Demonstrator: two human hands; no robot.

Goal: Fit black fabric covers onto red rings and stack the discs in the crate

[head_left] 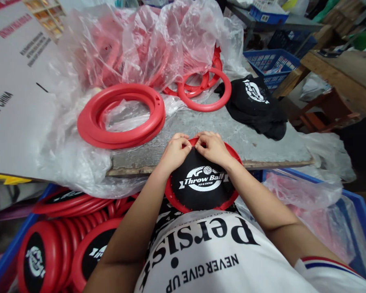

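Note:
A black mesh cloth [198, 198] printed "Throw Ball" lies across a red plastic ring [172, 194], tilted between my body and the table edge. At the ring's far rim, my left hand [177, 151] pinches the cloth's edge between thumb and fingers. Close beside it, my right hand [212, 149] pinches the same edge, its fingers curled over the rim. The exact grip under the fingertips is hidden. Beyond my hands lie a stack of red rings [88, 126], a loose red ring [209, 107] and a pile of black printed cloths [259, 110].
Clear plastic bags [167, 44] full of red rings cover the table's [183, 126] back. Below left, a blue crate holds several cloth-covered discs [35, 260]. Another blue crate [358, 211] with plastic bags stands lower right. A white printed carton [15, 122] rises at left.

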